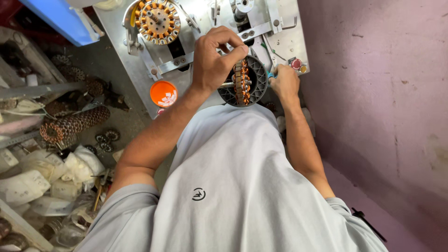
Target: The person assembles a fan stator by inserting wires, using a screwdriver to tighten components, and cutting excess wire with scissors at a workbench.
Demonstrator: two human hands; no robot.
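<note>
My left hand (215, 59) pinches the top of a copper-wound stator (241, 83) that stands on edge on a shaft inside a dark round ribbed holder (259, 77). My right hand (284, 83) rests at the holder's right side, fingers curled around a small blue-handled tool (271, 74). A second wound stator (158, 21) lies flat on the metal winding machine (116, 32) at the top left.
An orange lid (163, 93) with small white bits sits on the machine's plate. Red and yellow buttons (298, 65) are at its right edge. Stacks of stator cores (70, 125) and white bags (56, 172) crowd the left. A pink wall (382, 93) stands on the right.
</note>
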